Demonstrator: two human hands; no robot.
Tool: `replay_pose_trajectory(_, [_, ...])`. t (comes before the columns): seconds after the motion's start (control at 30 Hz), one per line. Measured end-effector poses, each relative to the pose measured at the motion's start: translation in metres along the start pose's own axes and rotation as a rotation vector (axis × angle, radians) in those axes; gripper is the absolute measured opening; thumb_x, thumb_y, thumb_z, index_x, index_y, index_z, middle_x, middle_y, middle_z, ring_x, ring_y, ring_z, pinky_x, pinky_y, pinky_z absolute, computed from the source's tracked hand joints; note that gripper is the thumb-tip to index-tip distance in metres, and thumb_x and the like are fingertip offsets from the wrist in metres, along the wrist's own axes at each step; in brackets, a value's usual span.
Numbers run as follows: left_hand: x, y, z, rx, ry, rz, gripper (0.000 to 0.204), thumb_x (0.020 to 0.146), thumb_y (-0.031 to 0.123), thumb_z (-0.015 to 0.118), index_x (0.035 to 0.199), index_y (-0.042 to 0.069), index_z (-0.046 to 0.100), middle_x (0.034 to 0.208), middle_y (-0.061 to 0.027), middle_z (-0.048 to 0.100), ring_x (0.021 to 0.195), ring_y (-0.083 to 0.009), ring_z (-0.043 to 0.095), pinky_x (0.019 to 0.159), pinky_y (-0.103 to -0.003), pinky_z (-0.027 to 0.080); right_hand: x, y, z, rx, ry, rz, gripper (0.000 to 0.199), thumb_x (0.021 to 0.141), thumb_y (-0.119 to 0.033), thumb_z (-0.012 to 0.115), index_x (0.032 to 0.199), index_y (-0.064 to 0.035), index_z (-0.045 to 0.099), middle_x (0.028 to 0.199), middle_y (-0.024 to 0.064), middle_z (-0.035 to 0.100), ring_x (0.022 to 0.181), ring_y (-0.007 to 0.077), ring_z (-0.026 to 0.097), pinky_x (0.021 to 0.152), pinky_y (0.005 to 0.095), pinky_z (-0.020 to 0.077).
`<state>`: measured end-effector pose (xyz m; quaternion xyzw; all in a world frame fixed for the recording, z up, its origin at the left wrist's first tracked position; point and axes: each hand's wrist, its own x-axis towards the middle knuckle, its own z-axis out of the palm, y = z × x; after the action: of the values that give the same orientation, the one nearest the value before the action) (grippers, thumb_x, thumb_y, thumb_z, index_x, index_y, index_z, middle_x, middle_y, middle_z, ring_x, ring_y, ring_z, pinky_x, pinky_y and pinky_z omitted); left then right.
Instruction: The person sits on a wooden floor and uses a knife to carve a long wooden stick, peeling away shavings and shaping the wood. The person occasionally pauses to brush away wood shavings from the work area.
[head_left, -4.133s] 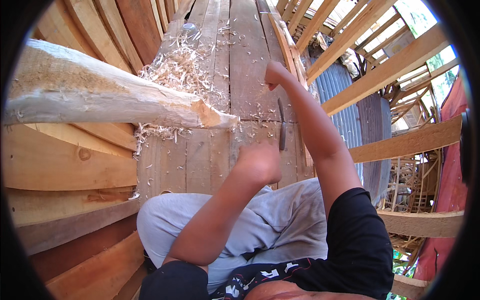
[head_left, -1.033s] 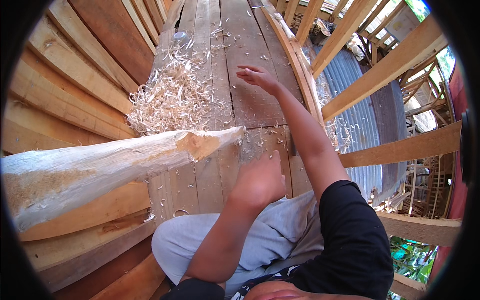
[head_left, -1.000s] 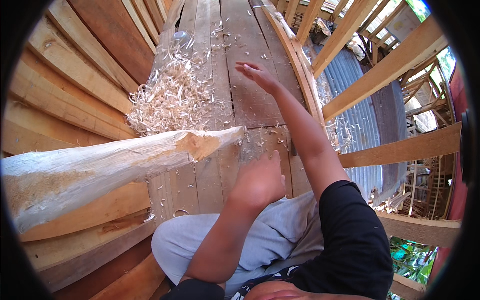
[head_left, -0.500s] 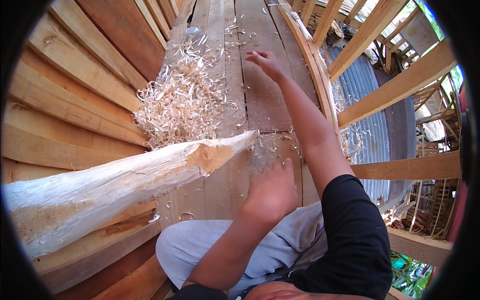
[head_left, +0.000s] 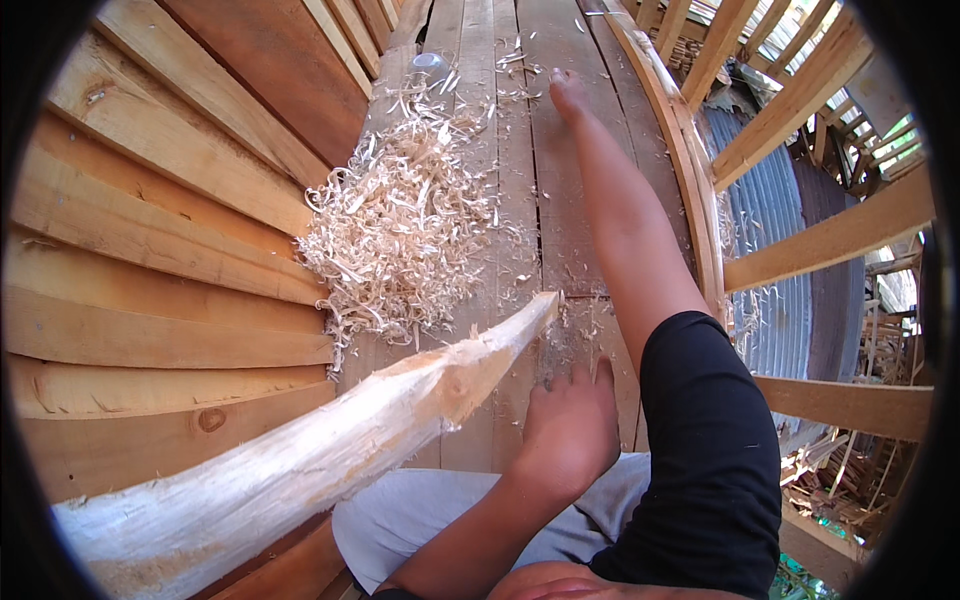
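A long, pale peeled pole [head_left: 300, 480] slants in from the lower left, its narrow tip [head_left: 548, 305] over the plank floor. Just on the near side of that tip is my left hand [head_left: 572, 420], back upward, fingers loosely apart with no tool visible in them. My right arm stretches far ahead over the floor. At its end my right hand [head_left: 570, 95] looks small and somewhat smeared, its fingers pointing forward, and nothing shows in them. Left of the right hand lies a heap of curled wood shavings [head_left: 405, 230].
Stacked boards [head_left: 150, 250] line the left side. A clear cup-like container [head_left: 430, 66] stands beyond the shavings. Along the right runs a wooden railing [head_left: 690, 190] with slanting posts, and corrugated metal sheets [head_left: 765, 250] lie outside it. A thin pale object [head_left: 592, 13] is at the far edge.
My right hand has reached farther forward, away from me. With the view shifting, the pole, shavings and left hand sit lower and more to the right in the picture.
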<state>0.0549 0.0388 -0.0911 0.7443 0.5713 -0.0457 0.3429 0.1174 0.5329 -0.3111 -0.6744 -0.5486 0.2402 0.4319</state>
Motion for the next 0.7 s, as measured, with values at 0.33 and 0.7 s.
replay_pose_trajectory(0.33, [0.016,-0.009,0.042,-0.004,0.028,-0.081,0.058,0.079,0.010,0.056,0.135,-0.001,0.044,0.113,-0.0183,0.059,0.100,-0.0302,0.061,0.082,-0.043,0.046,-0.066,-0.047,0.042,0.519,-0.934,-0.299,0.044,0.101,-0.034,0.039,0.117,-0.0008,0.063,0.117,0.0131,0.066,0.108,0.0192,0.059,0.098,0.0328,0.0405])
replay_pose_trajectory(0.7, [0.010,0.007,0.028,0.012,-0.001,0.054,0.058,0.081,0.010,0.054,0.137,-0.001,0.043,0.114,-0.0185,0.059,0.103,-0.0307,0.061,0.085,-0.044,0.047,-0.049,0.007,-0.024,0.257,-0.320,-0.008,0.043,0.098,-0.031,0.042,0.128,-0.0032,0.056,0.119,0.0123,0.065,0.121,0.0242,0.054,0.109,0.0402,0.0280])
